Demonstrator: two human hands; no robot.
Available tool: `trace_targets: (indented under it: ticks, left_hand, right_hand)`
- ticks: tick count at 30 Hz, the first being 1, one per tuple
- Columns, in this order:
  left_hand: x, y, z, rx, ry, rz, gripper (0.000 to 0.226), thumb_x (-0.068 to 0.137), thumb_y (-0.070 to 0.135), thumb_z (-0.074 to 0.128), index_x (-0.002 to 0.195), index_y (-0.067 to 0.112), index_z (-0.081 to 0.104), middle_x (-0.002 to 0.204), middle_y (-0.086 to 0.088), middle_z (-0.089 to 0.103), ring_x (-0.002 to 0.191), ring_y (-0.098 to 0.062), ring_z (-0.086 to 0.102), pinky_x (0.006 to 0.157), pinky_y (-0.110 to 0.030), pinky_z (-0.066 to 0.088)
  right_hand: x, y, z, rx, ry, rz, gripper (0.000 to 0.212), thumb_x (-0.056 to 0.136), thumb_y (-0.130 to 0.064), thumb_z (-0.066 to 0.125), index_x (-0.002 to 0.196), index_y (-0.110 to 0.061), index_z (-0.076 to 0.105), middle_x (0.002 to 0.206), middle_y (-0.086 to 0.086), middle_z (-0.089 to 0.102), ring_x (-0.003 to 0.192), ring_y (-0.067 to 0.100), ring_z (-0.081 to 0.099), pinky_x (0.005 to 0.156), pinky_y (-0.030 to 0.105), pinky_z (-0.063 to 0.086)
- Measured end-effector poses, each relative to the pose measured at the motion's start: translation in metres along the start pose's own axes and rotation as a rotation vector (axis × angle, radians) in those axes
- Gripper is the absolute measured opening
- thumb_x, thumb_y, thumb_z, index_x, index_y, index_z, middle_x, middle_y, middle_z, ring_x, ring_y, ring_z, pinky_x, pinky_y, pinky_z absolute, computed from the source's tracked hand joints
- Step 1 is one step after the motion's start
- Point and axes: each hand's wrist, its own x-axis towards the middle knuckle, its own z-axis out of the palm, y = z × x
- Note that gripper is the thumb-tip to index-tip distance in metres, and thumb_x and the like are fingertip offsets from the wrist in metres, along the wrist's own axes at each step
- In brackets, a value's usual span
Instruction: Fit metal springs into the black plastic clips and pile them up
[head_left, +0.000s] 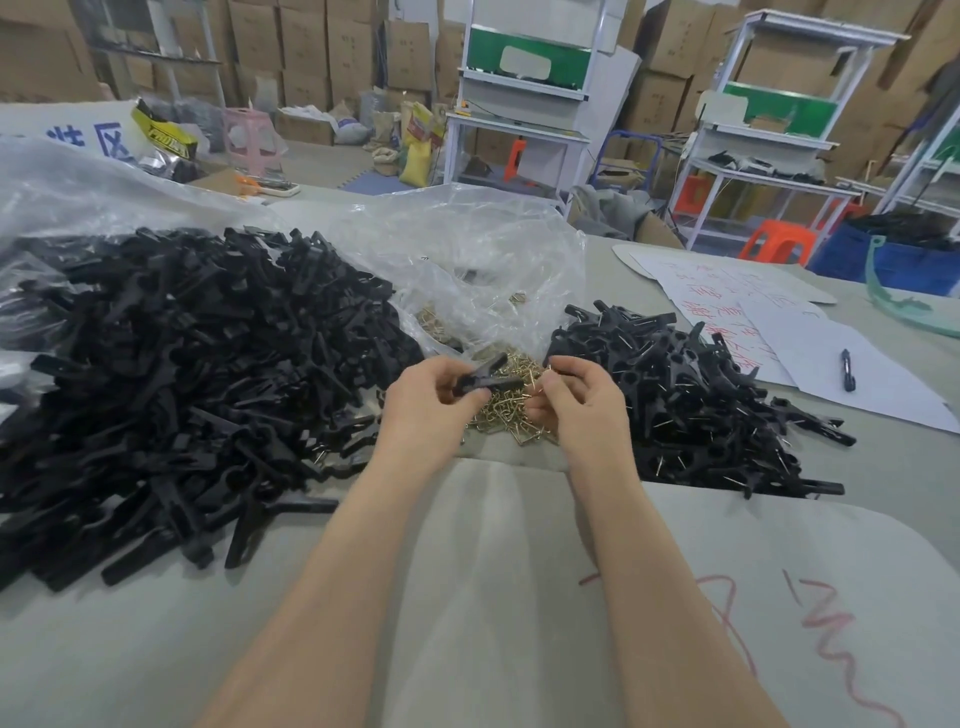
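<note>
My left hand (423, 402) grips a black plastic clip (485, 376) above a heap of brass-coloured metal springs (506, 410). My right hand (582, 400) pinches a single spring (543, 376) just right of the clip's end. A big pile of bare black clips (182, 374) lies on the left. On the right sits a smaller pile of clips with springs in them (691, 400).
A clear plastic bag (467, 260) lies open behind the springs. White sheets with red writing (753, 332) and a black pen (848, 370) lie at the right. The grey table (467, 597) has red marks near its front edge. Shelves, stools and cartons stand beyond.
</note>
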Motion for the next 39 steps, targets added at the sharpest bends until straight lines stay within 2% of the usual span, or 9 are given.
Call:
trace_targets:
  ticks: [3,9,11,15,19,25,33,36,39]
  left_hand:
    - [-0.003,0.002,-0.001,0.056,-0.025,0.100,0.020,0.080,0.013,0.074,0.089,0.027,0.064,0.079,0.013,0.065,0.075,-0.008,0.063,0.070,-0.007,0.044]
    - [-0.005,0.002,-0.003,0.063,-0.126,0.207,0.027,0.079,0.009,0.074,0.090,0.033,0.068,0.083,0.007,0.071,0.084,-0.015,0.067,0.086,-0.036,0.053]
    - [-0.005,0.001,-0.005,0.074,-0.135,0.239,0.033,0.079,0.010,0.074,0.086,0.040,0.065,0.084,0.012,0.070,0.085,-0.009,0.066,0.089,-0.034,0.052]
    - [-0.002,-0.002,-0.006,0.089,-0.110,0.266,0.024,0.080,0.013,0.074,0.093,0.032,0.068,0.087,0.013,0.069,0.089,-0.007,0.064,0.092,-0.035,0.050]
    - [-0.001,-0.004,-0.006,0.133,-0.156,0.301,0.026,0.081,0.015,0.073,0.094,0.036,0.066,0.088,0.016,0.067,0.091,-0.003,0.061,0.091,-0.029,0.048]
    - [-0.001,-0.005,-0.009,0.165,-0.155,0.318,0.024,0.082,0.015,0.072,0.100,0.030,0.068,0.090,0.020,0.063,0.090,-0.001,0.057,0.087,-0.019,0.042]
    - [-0.003,0.000,-0.010,0.196,-0.178,0.365,0.023,0.080,0.013,0.074,0.103,0.017,0.069,0.093,0.012,0.058,0.087,-0.001,0.053,0.078,-0.007,0.034]
    - [-0.003,0.002,-0.011,0.169,-0.206,0.363,0.021,0.079,0.016,0.076,0.099,0.021,0.070,0.090,0.016,0.059,0.086,0.001,0.054,0.081,-0.011,0.039]
    - [-0.004,0.006,-0.012,-0.008,-0.256,0.280,0.020,0.078,0.024,0.077,0.092,0.035,0.067,0.088,0.014,0.066,0.088,-0.005,0.060,0.086,-0.022,0.046]
  right_hand:
    - [0.001,-0.004,-0.007,-0.036,0.008,-0.039,0.011,0.093,-0.002,0.056,0.090,-0.012,0.058,0.063,-0.005,0.065,0.054,0.004,0.059,0.056,0.017,0.050]
    - [-0.002,-0.013,-0.014,-0.310,-0.169,-0.115,0.017,0.091,-0.008,0.060,0.082,-0.022,0.059,0.065,-0.011,0.067,0.067,0.002,0.060,0.076,0.023,0.047]
    - [-0.002,-0.015,-0.015,-0.335,-0.181,-0.118,0.015,0.091,-0.008,0.060,0.083,-0.021,0.058,0.066,-0.009,0.066,0.068,0.010,0.058,0.074,0.026,0.047]
    - [-0.003,-0.017,-0.019,-0.347,-0.186,-0.113,0.014,0.092,-0.009,0.059,0.086,-0.020,0.053,0.065,-0.009,0.066,0.067,0.013,0.055,0.066,0.021,0.044]
    - [-0.006,-0.016,-0.016,-0.327,-0.231,-0.088,0.014,0.092,-0.010,0.059,0.086,-0.021,0.053,0.069,-0.009,0.066,0.067,0.004,0.057,0.069,0.017,0.043]
    - [-0.006,-0.018,-0.017,-0.337,-0.269,-0.057,0.015,0.092,-0.010,0.059,0.086,-0.022,0.052,0.070,-0.008,0.069,0.074,0.012,0.060,0.083,0.035,0.047]
    - [-0.005,-0.017,-0.018,-0.404,-0.267,-0.064,0.014,0.091,-0.015,0.062,0.086,-0.023,0.052,0.074,-0.004,0.069,0.062,0.003,0.053,0.068,0.024,0.040]
    - [-0.005,-0.018,-0.022,-0.308,-0.283,-0.012,0.011,0.090,-0.019,0.064,0.091,-0.020,0.053,0.076,-0.003,0.071,0.071,0.008,0.057,0.073,0.027,0.044]
    - [-0.004,-0.021,-0.028,0.121,-0.379,0.146,0.026,0.082,-0.031,0.069,0.098,-0.013,0.057,0.075,0.000,0.068,0.073,0.014,0.060,0.075,0.027,0.051]
